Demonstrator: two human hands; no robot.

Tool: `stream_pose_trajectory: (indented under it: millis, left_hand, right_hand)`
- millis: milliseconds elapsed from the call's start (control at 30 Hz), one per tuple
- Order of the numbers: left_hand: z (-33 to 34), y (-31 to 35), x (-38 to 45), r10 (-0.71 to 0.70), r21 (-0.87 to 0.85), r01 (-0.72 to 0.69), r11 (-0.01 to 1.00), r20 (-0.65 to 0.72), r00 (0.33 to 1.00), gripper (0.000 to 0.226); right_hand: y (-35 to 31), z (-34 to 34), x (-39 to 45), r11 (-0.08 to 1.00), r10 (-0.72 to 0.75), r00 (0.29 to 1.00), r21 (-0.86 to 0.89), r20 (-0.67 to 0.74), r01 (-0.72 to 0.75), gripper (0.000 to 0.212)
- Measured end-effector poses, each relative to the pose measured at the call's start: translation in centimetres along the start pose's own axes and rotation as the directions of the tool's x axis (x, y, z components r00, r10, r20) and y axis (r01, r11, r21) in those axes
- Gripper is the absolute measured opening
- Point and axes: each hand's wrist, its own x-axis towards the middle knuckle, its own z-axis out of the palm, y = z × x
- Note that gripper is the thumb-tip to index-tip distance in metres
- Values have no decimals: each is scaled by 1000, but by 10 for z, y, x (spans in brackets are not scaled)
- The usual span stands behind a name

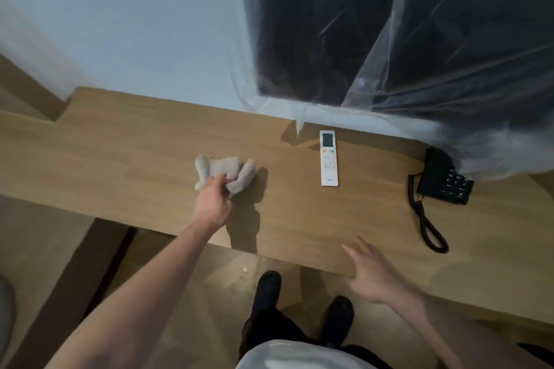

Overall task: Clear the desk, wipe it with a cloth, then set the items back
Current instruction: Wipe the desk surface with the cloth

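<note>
Nearest the camera, two dark shoes (pixel 302 302) stand on the wooden floor at the desk's front edge, below a pale shirt hem. The right hand (pixel 370 274) hovers over the near edge of the desk (pixel 120 153), fingers spread and relaxed, holding nothing; whether it touches the wood cannot be told. The left arm reaches forward across the desk. The left hand (pixel 213 199) has its fingers curled into a crumpled grey cloth (pixel 223 169), gripping it from the near side. The cloth lies on the desktop, about mid-depth, left of centre. Further back and to the right, well apart from the cloth, a white remote control (pixel 329 158) lies flat, screen end toward the wall. Right again, a black telephone (pixel 443 178) sits near the rear, its coiled cord (pixel 425 225) trailing toward the front edge. Behind the desk, clear plastic sheeting (pixel 389 39) covers a dark panel and drapes onto the desk's back edge. A pale wall (pixel 120 24) stands to the left.
</note>
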Motion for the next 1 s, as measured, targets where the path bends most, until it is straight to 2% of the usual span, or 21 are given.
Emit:
stream_pose_trajectory:
  millis: [100, 167, 267, 367, 467, 533, 600, 667, 700, 767, 833, 933, 1000]
  left_hand:
    - [-1, -49, 6, -201, 74, 197, 978, 43, 979, 32]
    - [6, -83, -2, -274, 130, 260, 957, 112, 955, 31]
    - [31, -103, -24, -174, 153, 148, 977, 171, 970, 36]
    - [71, -81, -52, -3, 110, -23, 994, 226, 974, 37]
    - [91, -34, -71, 158, -14, -164, 986, 375, 914, 35]
    - [82, -8, -67, 224, -77, -211, 974, 424, 877, 38]
    - [53, 2, -46, 176, -154, -133, 979, 314, 933, 37]
    - [11, -10, -13, 41, -254, -11, 967, 115, 993, 34]
    - [-15, -22, 5, -31, -279, 29, 960, -4, 1000, 35]
    - [-69, -57, 36, -142, -303, 67, 950, -231, 963, 35]
    - [-117, -101, 60, -183, -279, 75, 957, -386, 904, 31]
    - [-160, -177, 88, -271, -150, 227, 962, -451, 850, 34]
    - [-163, -224, 98, -363, -54, 370, 927, -367, 856, 30]
  right_hand:
    - [-21, -4, 15, 996, -68, 997, -63, 33, 70, 81]
    - [-33, -2, 24, 991, -90, 995, -93, 45, 94, 82]
    - [-52, 5, 38, 988, -85, 995, -124, 57, 92, 85]
    - [-66, 13, 54, 991, -51, 996, -120, 75, 60, 90]
    - [-73, 27, 65, 990, 22, 991, -142, 129, -3, 97]
    - [-76, 40, 68, 976, 70, 989, -216, 129, -41, 103]
    - [-81, 48, 69, 961, 111, 986, -268, 125, -74, 108]
    - [-90, 47, 70, 957, 130, 984, -274, 122, -93, 112]
    - [-95, 44, 71, 958, 119, 987, -273, 111, -84, 111]
    - [-108, 37, 77, 959, 59, 993, -281, 106, -27, 109]
    - [-127, 31, 86, 966, 29, 988, -258, 149, 11, 107]
    - [-148, 33, 97, 979, 51, 981, -205, 189, -12, 107]
    - [-151, 40, 97, 980, 57, 984, -199, 171, -22, 109]
